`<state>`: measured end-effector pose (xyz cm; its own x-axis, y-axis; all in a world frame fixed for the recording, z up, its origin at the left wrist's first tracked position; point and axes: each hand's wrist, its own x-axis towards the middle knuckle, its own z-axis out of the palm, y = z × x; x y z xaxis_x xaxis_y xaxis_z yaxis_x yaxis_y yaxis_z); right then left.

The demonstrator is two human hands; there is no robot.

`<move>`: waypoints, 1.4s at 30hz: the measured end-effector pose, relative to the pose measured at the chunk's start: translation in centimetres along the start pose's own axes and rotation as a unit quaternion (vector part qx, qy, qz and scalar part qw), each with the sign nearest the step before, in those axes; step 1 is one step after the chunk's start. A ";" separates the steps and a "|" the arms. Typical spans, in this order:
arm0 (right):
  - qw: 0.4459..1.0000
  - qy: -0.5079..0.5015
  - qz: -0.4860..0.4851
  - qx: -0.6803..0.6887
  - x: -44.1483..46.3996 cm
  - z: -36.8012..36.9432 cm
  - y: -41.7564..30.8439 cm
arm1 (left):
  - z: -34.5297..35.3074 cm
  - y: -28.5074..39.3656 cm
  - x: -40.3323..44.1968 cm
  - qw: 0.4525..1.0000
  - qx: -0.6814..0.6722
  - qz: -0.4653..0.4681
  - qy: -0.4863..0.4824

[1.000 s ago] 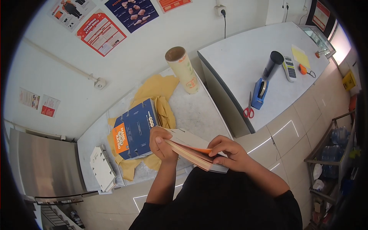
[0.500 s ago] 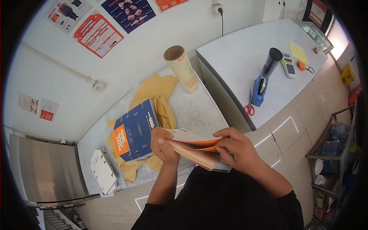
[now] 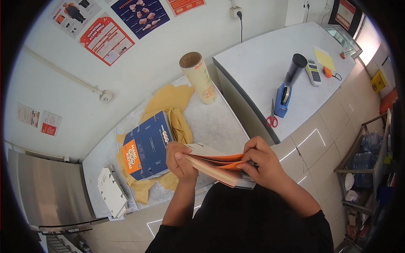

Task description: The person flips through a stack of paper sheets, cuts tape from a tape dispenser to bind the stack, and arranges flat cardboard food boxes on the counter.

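In front of my chest is a stack of flat cardboard box blanks (image 3: pixel 213 169), with orange and white faces showing. My left hand (image 3: pixel 180 162) grips its left end, thumb on top. At the right end, the fingers of my right hand (image 3: pixel 262 163) pinch the upper orange sheets, which bow apart from those below. Beyond my left hand, a pile of blue and orange printed box blanks (image 3: pixel 148 143) lies on crumpled brown paper (image 3: pixel 166 100). A smaller pile of white blanks (image 3: pixel 111 192) rests at the table's left corner.
A cream roll of printed film (image 3: pixel 202 86) stands on the near table (image 3: pixel 211 122). The other table (image 3: pixel 257 55) holds red-handled scissors (image 3: pixel 272 116), a blue tape dispenser (image 3: pixel 282 101), a dark cylinder (image 3: pixel 295 69) and a handheld device (image 3: pixel 313 72). A rack (image 3: pixel 358 170) stands at right.
My right hand has shifted slightly, and the orange sheets it pinches are spread a little differently. My left hand keeps its hold. The view has turned slightly.
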<state>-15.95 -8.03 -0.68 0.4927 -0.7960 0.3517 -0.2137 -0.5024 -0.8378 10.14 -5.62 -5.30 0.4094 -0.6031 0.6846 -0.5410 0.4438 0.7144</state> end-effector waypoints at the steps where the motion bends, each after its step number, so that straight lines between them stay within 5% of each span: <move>1: 1.000 0.004 0.001 0.000 -0.1 0.1 0.1 | -0.1 -0.1 0.0 1.000 0.007 0.007 -0.010; 6: 0.999 0.045 -0.011 -0.004 -0.6 0.7 0.6 | -0.1 0.1 0.2 1.000 -0.021 0.001 -0.009; 12: 0.995 0.091 -0.026 0.010 -1.2 1.2 1.1 | -1.7 1.4 1.7 0.983 -0.028 -0.082 -0.159; 22: 0.988 0.145 -0.030 0.029 -1.8 2.5 1.7 | -2.7 2.1 2.9 0.962 -0.047 -0.134 -0.235; 37: 0.989 0.036 -0.113 0.089 -2.2 2.3 2.5 | -2.9 3.2 3.6 0.944 -0.036 -0.197 -0.261; 42: 0.976 -0.024 -0.044 0.213 -2.3 1.2 2.7 | -3.1 2.7 3.2 0.948 -0.044 -0.191 -0.253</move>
<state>-16.66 -7.17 -4.24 0.5344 -0.7342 0.4188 0.1967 -0.3738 -0.9064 12.31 -4.30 -0.75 0.1464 -0.9613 0.2336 -0.3521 0.1700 0.9204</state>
